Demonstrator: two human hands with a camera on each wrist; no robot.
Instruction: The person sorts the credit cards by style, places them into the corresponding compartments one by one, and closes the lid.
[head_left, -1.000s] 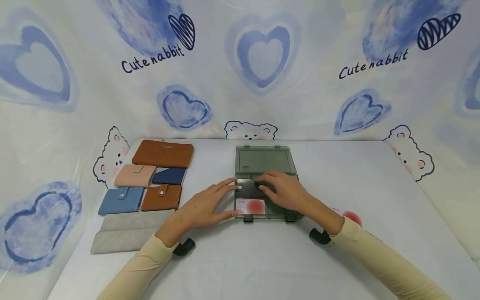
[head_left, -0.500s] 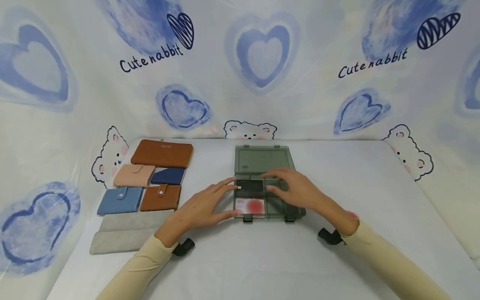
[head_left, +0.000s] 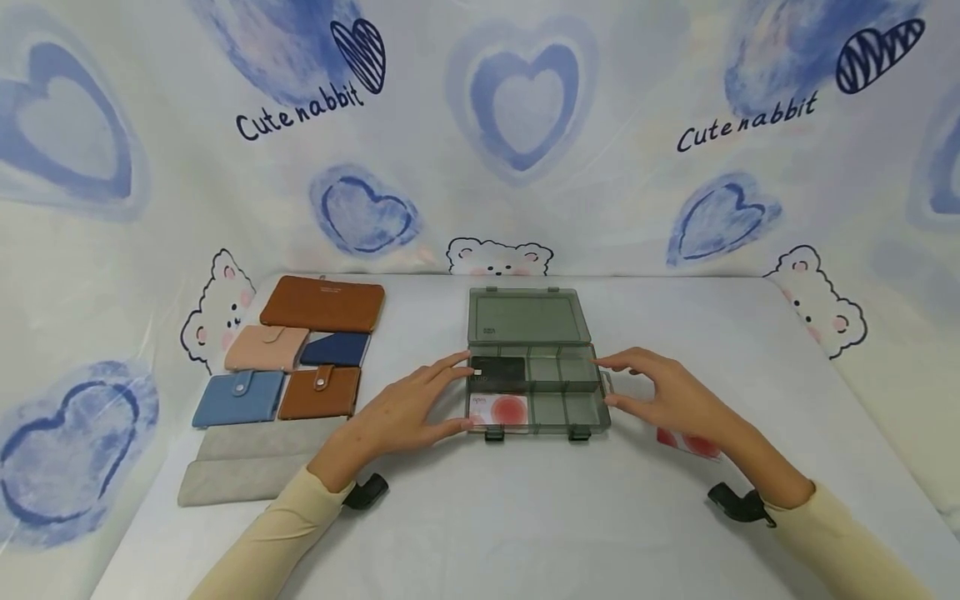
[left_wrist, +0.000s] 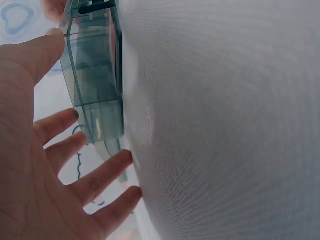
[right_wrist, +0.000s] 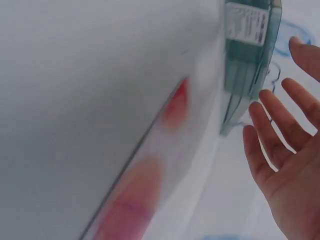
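Note:
A translucent green compartment box (head_left: 581, 408) lies with its lid (head_left: 529, 317) folded back. A black card (head_left: 498, 375) sits in the back left compartment, and a white card with a pink-red circle (head_left: 498, 411) in the front left one. My left hand (head_left: 401, 412) spreads its fingers along the box's left side; fingertips reach the wall, and in the left wrist view the thumb meets a top corner. Beside the right wall, my right hand (head_left: 675, 396) has its fingers extended with nothing in them. In the right wrist view its fingertips (right_wrist: 255, 111) appear close to the box.
Another pink-and-white card (head_left: 688, 443) lies right of the box, partly under my right forearm. On the left are a brown pouch (head_left: 322, 304), pink wallet (head_left: 266, 348), navy card holder (head_left: 335, 349), blue wallet (head_left: 238, 400), brown snap wallet (head_left: 319, 393) and grey folded case (head_left: 255, 467).
My right hand has let go of the black card, leaving it flat in the back left compartment, and moved right to the box's right side. The left hand has stayed put.

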